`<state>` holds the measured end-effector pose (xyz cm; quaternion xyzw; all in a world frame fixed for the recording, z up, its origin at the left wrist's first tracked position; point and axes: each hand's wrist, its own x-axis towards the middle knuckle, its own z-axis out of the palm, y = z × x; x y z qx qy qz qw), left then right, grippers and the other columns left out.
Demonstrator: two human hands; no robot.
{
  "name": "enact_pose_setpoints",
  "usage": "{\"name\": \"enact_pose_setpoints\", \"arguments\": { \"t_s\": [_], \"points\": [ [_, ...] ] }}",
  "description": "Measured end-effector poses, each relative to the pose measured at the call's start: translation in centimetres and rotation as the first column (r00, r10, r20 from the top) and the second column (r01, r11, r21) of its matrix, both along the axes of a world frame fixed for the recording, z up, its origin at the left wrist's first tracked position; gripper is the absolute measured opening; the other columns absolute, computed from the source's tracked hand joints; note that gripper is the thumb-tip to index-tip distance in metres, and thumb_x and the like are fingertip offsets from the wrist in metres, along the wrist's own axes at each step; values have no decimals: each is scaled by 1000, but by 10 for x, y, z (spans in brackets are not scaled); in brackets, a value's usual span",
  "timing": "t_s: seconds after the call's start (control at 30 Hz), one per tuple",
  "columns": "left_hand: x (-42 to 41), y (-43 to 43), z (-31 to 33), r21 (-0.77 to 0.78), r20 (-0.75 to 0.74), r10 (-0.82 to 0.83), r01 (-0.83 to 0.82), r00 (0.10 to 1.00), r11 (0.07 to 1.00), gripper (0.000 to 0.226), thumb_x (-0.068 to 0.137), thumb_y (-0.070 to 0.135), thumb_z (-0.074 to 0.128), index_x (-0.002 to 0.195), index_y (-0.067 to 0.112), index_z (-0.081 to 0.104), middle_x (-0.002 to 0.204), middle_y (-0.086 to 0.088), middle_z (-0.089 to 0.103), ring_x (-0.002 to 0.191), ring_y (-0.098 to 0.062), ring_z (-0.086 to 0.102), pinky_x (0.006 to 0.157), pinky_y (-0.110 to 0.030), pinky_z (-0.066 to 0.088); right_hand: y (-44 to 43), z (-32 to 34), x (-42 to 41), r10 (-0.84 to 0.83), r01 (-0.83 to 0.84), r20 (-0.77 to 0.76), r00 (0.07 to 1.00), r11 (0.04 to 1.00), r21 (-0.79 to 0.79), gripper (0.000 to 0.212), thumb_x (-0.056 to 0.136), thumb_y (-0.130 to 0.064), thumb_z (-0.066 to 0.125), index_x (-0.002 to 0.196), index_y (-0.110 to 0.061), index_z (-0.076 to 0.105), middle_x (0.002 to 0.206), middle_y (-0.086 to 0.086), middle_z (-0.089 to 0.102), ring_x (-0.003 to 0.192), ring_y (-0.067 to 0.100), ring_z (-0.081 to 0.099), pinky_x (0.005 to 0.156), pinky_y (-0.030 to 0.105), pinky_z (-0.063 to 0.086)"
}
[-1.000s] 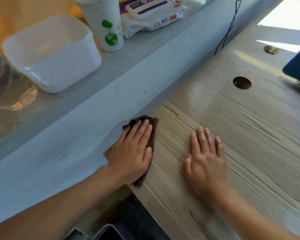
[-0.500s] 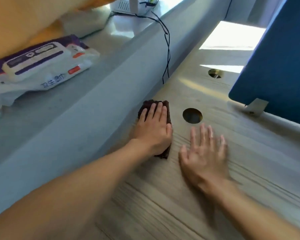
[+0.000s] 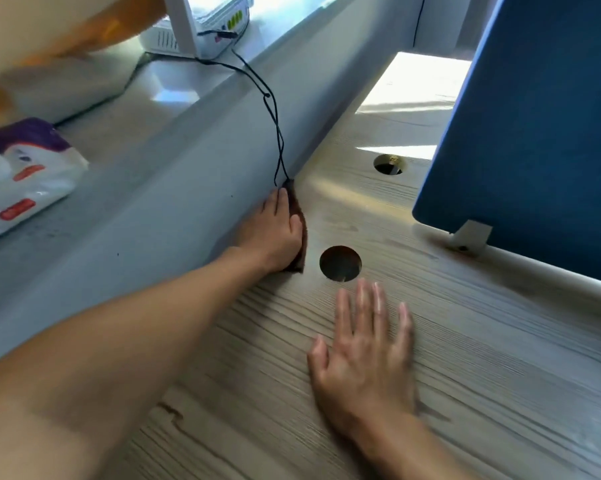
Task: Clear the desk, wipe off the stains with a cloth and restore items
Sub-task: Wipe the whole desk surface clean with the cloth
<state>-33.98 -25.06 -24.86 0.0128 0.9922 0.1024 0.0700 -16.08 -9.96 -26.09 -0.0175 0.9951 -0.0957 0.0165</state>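
Note:
My left hand (image 3: 274, 233) lies flat with straight fingers on a dark brown cloth (image 3: 299, 220), pressing it onto the wooden desk (image 3: 465, 358) right against the grey ledge wall. Only the cloth's right edge and tip show from under the hand. My right hand (image 3: 364, 355) rests flat on the desk with fingers spread, just below a round cable hole (image 3: 340, 264).
A blue divider panel (image 3: 534, 133) stands on the desk at the right, on a metal bracket (image 3: 470, 235). A second hole (image 3: 389, 164) lies further back. On the grey ledge (image 3: 146, 140) sit a wipes pack (image 3: 18, 174) and a white router (image 3: 205, 26); a black cable (image 3: 274, 109) hangs down.
My left hand has pushed the cloth forward along the desk's left edge, past the round hole up to the hanging cable. My right hand has followed forward on the desk.

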Motion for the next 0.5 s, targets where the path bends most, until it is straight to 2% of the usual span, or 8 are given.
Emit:
{"name": "enact_pose_setpoints", "arguments": {
  "t_s": [0.07, 0.17, 0.2, 0.3, 0.5],
  "points": [
    [14, 1, 0, -9, -22, 45, -45, 999, 999, 65, 104, 42, 20, 158, 7, 9, 162, -17, 19, 145, -33, 29, 114, -46, 29, -1, 5, 0, 8, -8, 29, 1000, 1000, -4, 71, 90, -48, 37, 150, -9, 35, 158, 19, 27, 148, 34, 25, 115, 64, 21],
    [46, -13, 0, -52, -18, 122, -123, 992, 991, 60, 104, 41, 24, 149, 1, 26, 144, -25, 41, 126, -40, 47, 99, -47, 40, 2, 11, -1, 49, -53, 138, 989, 998, 25, 71, 97, -50, 15, 155, -15, -5, 161, 13, -17, 151, 29, -13, 119, 59, -7],
    [63, -23, 1, -72, -15, 144, -145, 989, 987, 56, 104, 41, 24, 142, 1, 34, 138, -25, 48, 121, -40, 51, 93, -45, 42, 3, 14, -1, 48, -53, 164, 985, 998, 31, 70, 97, -51, 11, 155, -17, -11, 161, 12, -22, 150, 28, -19, 119, 57, -11],
    [124, -53, 5, -121, -57, 159, -165, 986, 979, 46, 105, 42, 23, 118, 5, 48, 120, -21, 61, 107, -38, 59, 81, -40, 43, 0, 20, 4, 22, -28, 163, 986, 999, 33, 69, 99, -50, 10, 157, -19, -8, 164, 11, -16, 151, 27, -16, 120, 57, -8],
    [258, -123, 5, -120, -38, 198, -201, 979, 972, 38, 106, 42, 24, 98, 11, 43, 98, -17, 69, 90, -37, 65, 73, -40, 46, -29, 25, 59, 56, -72, 166, 984, 993, 92, 64, 100, -44, 15, 157, -15, 11, 166, 10, 5, 153, 25, 1, 120, 57, -4]
  ]
}}
